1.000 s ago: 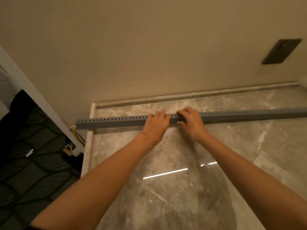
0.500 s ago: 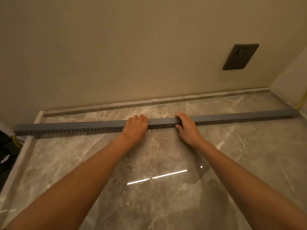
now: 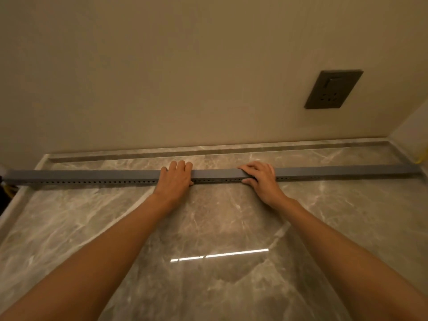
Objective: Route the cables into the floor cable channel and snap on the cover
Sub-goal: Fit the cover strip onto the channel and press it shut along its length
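Spread further apart along the grey cable channel point(image 3: 97, 176) than half a second ago, with the left hand point(image 3: 175, 177) a little left of mid-length and the right hand point(image 3: 259, 176) a little right of it, and a bare stretch of channel between. Laid flat on the polished marble floor point(image 3: 208, 223), parallel to the beige wall point(image 3: 162, 77) and just in front of a recessed groove point(image 3: 208, 152) at the wall's foot. Perforated along the near face with a row of small holes. Left hand draped palm-down over the top, fingers point(image 3: 180, 164) curled over the far edge, thumb at the near side: a loose clasp round the channel. Right hand likewise over the top, fingers point(image 3: 249, 168) lying along the top edge, thumb against the perforated face. Whether either hand squeezes or only presses down: cannot be told. Dark wall socket point(image 3: 333, 89) mounted above the right part of the channel, well clear of both hands. Yellow cable point(image 3: 422, 157) visible at the right end by the corner, and another yellow cable point(image 3: 9, 189) at the left end beyond the floor edge. Both forearms stretched forward across the floor, over a bright strip of reflected light point(image 3: 220, 255).
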### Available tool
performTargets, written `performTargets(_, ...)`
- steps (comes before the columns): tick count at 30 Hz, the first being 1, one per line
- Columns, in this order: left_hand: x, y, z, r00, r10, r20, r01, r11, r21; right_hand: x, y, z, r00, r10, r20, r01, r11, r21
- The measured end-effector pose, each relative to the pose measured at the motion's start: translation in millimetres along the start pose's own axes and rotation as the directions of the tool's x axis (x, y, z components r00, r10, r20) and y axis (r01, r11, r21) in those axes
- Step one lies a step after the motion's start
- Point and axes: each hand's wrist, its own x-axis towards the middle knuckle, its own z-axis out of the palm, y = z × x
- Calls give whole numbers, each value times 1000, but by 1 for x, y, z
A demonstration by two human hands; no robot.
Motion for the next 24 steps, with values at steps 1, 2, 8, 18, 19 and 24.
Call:
performTargets(1,3,1,0,1000,-4,2,4,1000,0,5,0,-1,1000,0,12,0,1000,-4)
performTargets(2,5,0,0,1000,-12,-1,12,1000,-1,10,1,-2,1000,0,20,1,1000,-13)
performTargets(8,22,-5,10,998,-32,-62,29,998,-58,43,3,-5,999,4,34,-2,998,-69)
performTargets(18,58,-20,12,960,49,-276,-67,996,-58,72,4,2,985,91,-149,-80,994,81)
performTargets(19,59,-22,13,960,63,-273,-81,995,-56,73,5,2,985,86,-150,-76,995,71)
performTargets(24,63,-24,17,953,109,-284,-106,994,27,74,3,-1,978,140,-157,-141,990,3)
